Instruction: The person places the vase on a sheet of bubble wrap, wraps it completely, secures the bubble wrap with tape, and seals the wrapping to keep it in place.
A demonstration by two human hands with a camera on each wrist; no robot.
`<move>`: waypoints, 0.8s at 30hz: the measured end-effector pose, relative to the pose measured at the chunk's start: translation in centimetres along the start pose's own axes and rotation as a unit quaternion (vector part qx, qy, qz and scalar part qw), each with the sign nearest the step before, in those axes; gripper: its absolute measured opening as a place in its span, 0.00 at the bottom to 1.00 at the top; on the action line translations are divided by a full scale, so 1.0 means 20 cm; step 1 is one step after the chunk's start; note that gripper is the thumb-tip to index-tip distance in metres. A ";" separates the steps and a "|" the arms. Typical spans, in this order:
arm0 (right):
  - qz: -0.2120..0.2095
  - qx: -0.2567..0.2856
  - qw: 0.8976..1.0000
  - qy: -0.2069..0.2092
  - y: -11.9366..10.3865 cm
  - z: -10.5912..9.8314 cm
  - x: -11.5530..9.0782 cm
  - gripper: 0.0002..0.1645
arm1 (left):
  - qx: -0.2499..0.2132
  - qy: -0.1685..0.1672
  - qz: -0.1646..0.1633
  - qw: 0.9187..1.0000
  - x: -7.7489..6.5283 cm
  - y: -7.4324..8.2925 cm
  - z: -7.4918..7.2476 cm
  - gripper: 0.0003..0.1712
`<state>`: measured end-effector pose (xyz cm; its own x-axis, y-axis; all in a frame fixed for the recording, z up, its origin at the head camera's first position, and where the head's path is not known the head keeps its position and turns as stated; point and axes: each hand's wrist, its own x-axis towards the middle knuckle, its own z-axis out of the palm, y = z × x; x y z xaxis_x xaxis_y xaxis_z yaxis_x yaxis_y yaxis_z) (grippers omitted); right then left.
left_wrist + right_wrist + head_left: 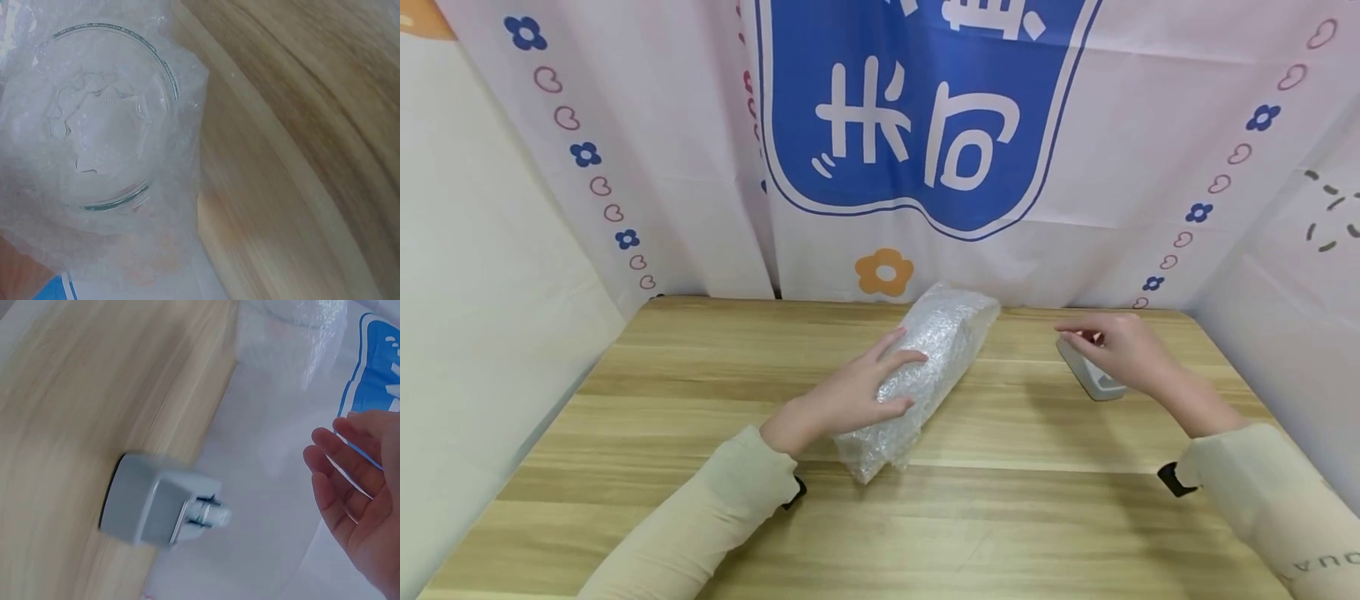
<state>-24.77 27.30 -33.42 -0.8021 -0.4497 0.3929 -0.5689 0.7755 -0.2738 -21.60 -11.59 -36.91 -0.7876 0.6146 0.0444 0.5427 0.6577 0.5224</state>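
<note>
A glass vessel (pixel 115 125) with a round rim lies inside a roll of clear bubble wrap (pixel 936 350), slanting across the table's far middle. My left hand (pixel 857 387) rests against the left side of the wrap, fingers spread and only slightly bent. In the left wrist view that hand is mostly out of sight. Right of the wrap stands a small grey tape dispenser (pixel 153 503), with something clear, seemingly tape, at its top end. Near it, my right hand (pixel 1123 346) has loosely bent fingers, with nothing seen between them; the right wrist view shows it apart from the dispenser.
The wooden table (pixel 715 350) backs onto a printed cloth (pixel 700 125) with a blue sign. White walls (pixel 475 250) border the table on the left and right. A black strap (pixel 1176 481) sits under the right cuff.
</note>
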 end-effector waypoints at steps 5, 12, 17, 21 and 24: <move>0.051 -0.026 0.998 -0.023 0.07 -0.03 -0.06 0.10 | -0.003 0.008 0.002 1.000 -0.02 -0.02 0.01 0.36; 0.099 -0.056 0.992 -0.056 0.20 -0.04 -0.15 0.13 | -0.004 0.013 -0.002 1.000 -0.04 -0.03 0.01 0.36; 0.132 -0.058 0.987 -0.066 0.29 -0.04 -0.22 0.14 | 0.004 0.010 0.000 1.000 -0.01 -0.02 0.01 0.35; 0.183 -0.020 0.977 -0.111 0.32 -0.02 -0.25 0.19 | 0.002 0.006 0.000 1.000 0.00 -0.01 0.00 0.35; 0.211 0.004 0.969 -0.130 0.33 0.00 -0.27 0.21 | -0.003 0.005 0.002 1.000 0.00 0.00 0.00 0.35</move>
<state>-24.17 34.90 -37.37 -0.9816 -0.1906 0.0107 -0.1810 0.9114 -0.3695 -21.65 -11.59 -37.02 -0.7878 0.6136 0.0547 0.5447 0.6524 0.5269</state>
